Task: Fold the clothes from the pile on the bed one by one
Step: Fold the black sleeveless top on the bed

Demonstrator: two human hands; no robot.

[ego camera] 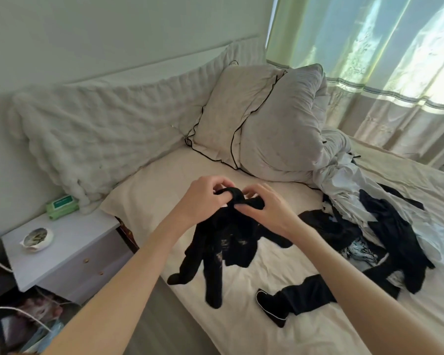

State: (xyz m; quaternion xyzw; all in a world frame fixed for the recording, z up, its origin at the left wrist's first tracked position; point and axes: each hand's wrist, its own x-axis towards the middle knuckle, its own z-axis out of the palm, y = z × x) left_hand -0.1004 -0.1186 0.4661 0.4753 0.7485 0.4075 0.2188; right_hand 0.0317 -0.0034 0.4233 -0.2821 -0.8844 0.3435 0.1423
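A black garment [221,247] hangs over the cream bed sheet [241,316], its two long ends drooping to the mattress. My left hand [203,201] grips its bunched top from the left. My right hand [264,208] pinches the same top edge from the right, fingers curled into the cloth. The pile of clothes [369,219], black and white pieces tangled together, lies to the right of my hands. A black sleeve or leg with a white-edged cuff [287,301] stretches from the pile toward the bed's front.
Two grey pillows [267,119] lean at the head of the bed against a white quilted pad [100,134]. A lilac nightstand [67,249] at the left holds a green wipes pack [62,204] and a small dish [37,238]. Curtains [382,60] hang at the right.
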